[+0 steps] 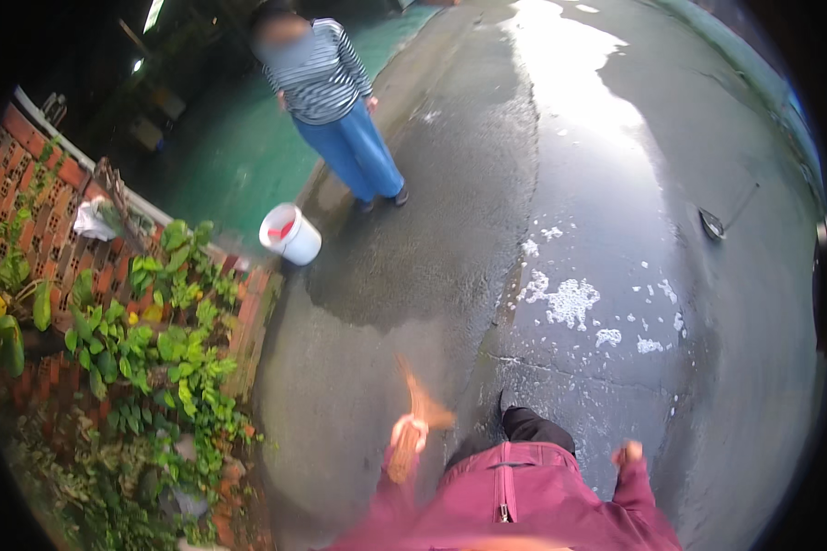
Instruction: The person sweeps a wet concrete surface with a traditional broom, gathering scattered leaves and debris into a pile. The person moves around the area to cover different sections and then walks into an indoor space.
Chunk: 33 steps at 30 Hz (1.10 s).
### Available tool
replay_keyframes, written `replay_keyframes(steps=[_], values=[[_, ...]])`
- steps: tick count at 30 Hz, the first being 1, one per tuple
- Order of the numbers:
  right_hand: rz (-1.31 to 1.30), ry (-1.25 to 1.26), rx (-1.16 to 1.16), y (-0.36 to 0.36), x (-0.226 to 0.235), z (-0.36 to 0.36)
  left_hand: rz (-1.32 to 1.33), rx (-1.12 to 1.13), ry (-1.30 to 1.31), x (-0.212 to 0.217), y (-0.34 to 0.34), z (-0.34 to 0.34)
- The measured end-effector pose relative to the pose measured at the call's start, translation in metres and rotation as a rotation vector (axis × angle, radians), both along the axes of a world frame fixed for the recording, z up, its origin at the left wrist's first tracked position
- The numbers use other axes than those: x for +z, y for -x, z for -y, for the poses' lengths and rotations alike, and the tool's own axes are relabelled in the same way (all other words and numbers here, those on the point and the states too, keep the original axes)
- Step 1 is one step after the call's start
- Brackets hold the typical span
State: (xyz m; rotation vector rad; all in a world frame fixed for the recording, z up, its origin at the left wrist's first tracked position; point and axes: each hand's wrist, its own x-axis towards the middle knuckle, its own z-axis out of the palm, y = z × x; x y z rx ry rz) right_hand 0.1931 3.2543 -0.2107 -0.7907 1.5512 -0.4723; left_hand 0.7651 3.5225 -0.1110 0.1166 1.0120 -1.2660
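Note:
My left hand is closed around a brown straw hand broom. Its fanned, motion-blurred end points forward, and the rest runs back below my fingers; the broom is held above the concrete. On the other side of my body, my right hand hangs with its fingers curled in, and nothing shows in it. I wear a maroon jacket and dark trousers; one foot is forward on the wet ground.
Ahead on the left, a person in a striped top stands near a white bucket with something red inside. Leafy plants border a brick edge at left. Soap foam spots the wet concrete. A long-handled dustpan-like object lies right.

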Motion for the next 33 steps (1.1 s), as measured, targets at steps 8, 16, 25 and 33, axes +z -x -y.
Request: replay_keyframes(steps=[8,16,25,33], values=[[0.373,0.221,0.359,-0.470,0.141,0.407,0.329,-0.323,-0.052,0.054,-0.179,0.179],[0.235,0.233,0.385,-0.597,0.076,0.497,0.664,-0.944,-0.254,0.074,-0.373,0.393],[-0.279,-0.355,0.181,-0.531,0.030,0.496,0.772,-0.966,0.106,0.123,-0.563,0.771],[-0.727,0.567,1.432,-0.731,0.035,0.847,0.582,-0.873,0.132,0.145,-0.736,1.074]])
